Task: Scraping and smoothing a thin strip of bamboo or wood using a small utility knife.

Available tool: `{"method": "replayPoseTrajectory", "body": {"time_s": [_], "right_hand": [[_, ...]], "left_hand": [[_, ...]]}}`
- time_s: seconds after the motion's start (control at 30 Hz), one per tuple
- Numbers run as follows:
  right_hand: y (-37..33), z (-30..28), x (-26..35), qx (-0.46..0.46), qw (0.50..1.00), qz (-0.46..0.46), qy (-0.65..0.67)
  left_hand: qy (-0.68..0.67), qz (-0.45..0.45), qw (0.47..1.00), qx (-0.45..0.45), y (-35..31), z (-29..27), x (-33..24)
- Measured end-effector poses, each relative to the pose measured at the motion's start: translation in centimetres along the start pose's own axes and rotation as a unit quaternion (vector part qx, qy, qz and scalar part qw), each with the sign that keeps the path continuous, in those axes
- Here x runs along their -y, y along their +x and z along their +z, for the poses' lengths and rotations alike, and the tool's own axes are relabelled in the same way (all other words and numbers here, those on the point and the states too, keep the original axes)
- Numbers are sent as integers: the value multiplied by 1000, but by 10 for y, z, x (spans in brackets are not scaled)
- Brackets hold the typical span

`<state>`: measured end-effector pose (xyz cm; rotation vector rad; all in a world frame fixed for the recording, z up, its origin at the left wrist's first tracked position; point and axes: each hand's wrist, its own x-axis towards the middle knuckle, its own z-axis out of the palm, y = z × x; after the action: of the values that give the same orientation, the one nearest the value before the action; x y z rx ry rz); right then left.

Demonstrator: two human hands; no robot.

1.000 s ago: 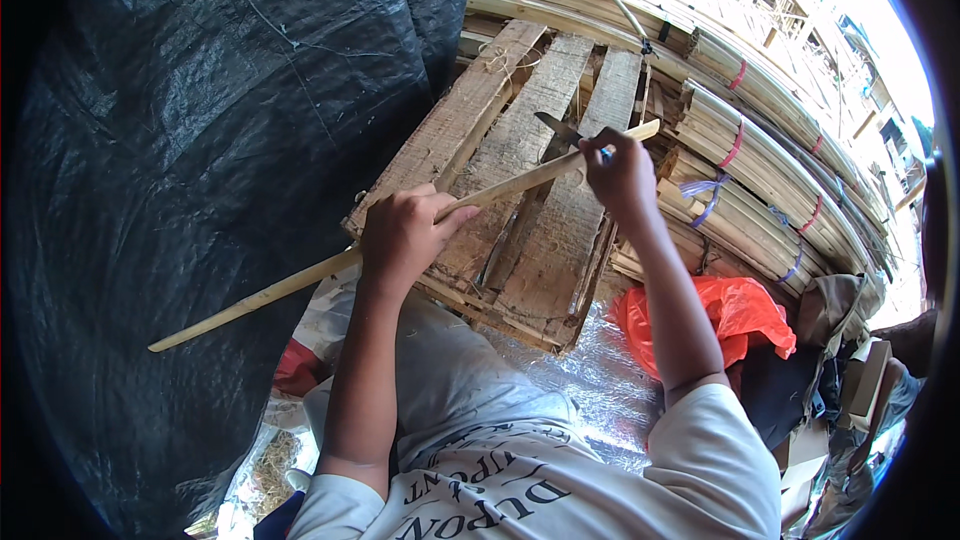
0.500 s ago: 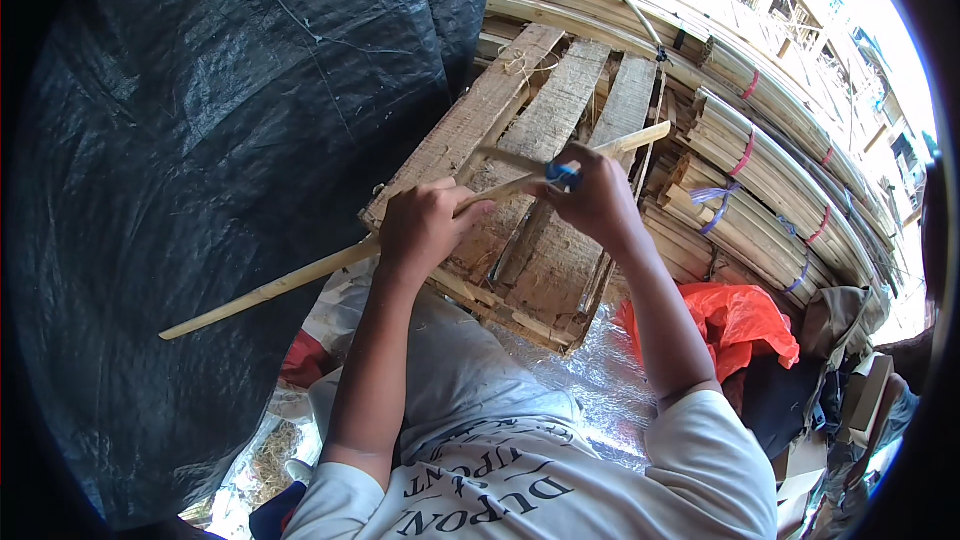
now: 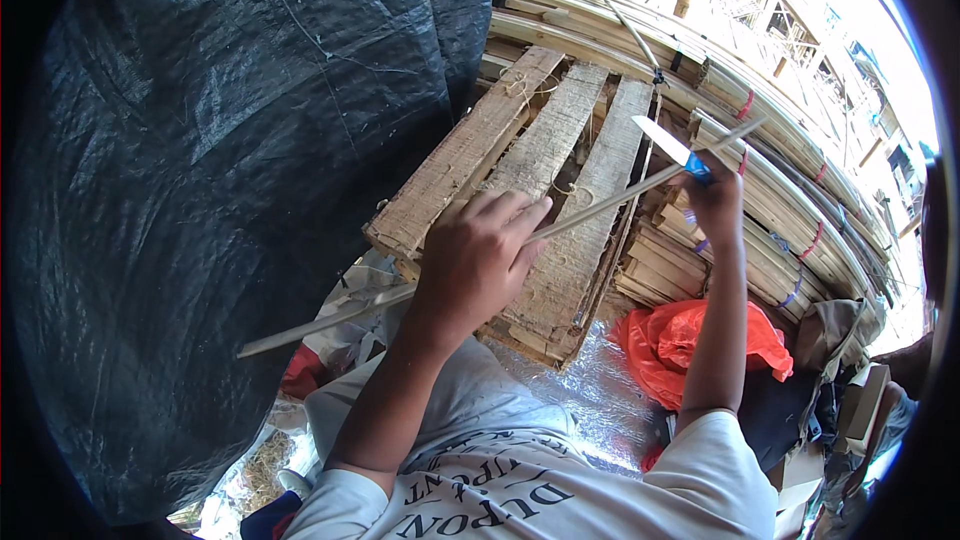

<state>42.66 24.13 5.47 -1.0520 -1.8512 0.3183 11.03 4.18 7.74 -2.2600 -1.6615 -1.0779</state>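
A long, pale bamboo strip [image 3: 610, 202] slants across a low bench of rough wooden planks [image 3: 548, 145]. My left hand [image 3: 480, 255] is over the middle of the strip, gripping it above the planks, with the fingers partly covering it. In my right hand [image 3: 715, 190] is a knife [image 3: 664, 142] with a blue handle; its bright blade points up and to the left. The upper part of the strip passes right by the right hand, and I cannot tell whether they touch. The strip's lower end sticks out left past my forearm.
A dark tarpaulin [image 3: 220, 170] hangs along the left. Tied bundles of wooden strips [image 3: 780, 195] are stacked at the right and behind the bench. An orange-red plastic bag [image 3: 690, 345] lies right of the bench, near a silvery sheet [image 3: 600, 410] on the ground.
My right hand with the knife has moved right, away from the left hand, and the blade now shows clearly. The strip has shifted up and to the right; my left hand has moved slightly right.
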Motion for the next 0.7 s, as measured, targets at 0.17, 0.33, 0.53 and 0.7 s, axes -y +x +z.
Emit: {"method": "replayPoseTrajectory", "body": {"time_s": [0.17,0.33,0.53,0.7], "right_hand": [[-7,-44,-25,12,993,48,-110],[-31,-46,-65,61,981,90,-158],[-41,-45,-53,-28,981,14,-189],[-41,-36,-54,-100,950,-113,-273]], "left_hand": [[18,5,1000,21,-10,12,-7],[-32,-55,994,91,-9,47,12],[-24,12,1000,16,8,61,28],[1,8,1000,13,22,58,42]]}}
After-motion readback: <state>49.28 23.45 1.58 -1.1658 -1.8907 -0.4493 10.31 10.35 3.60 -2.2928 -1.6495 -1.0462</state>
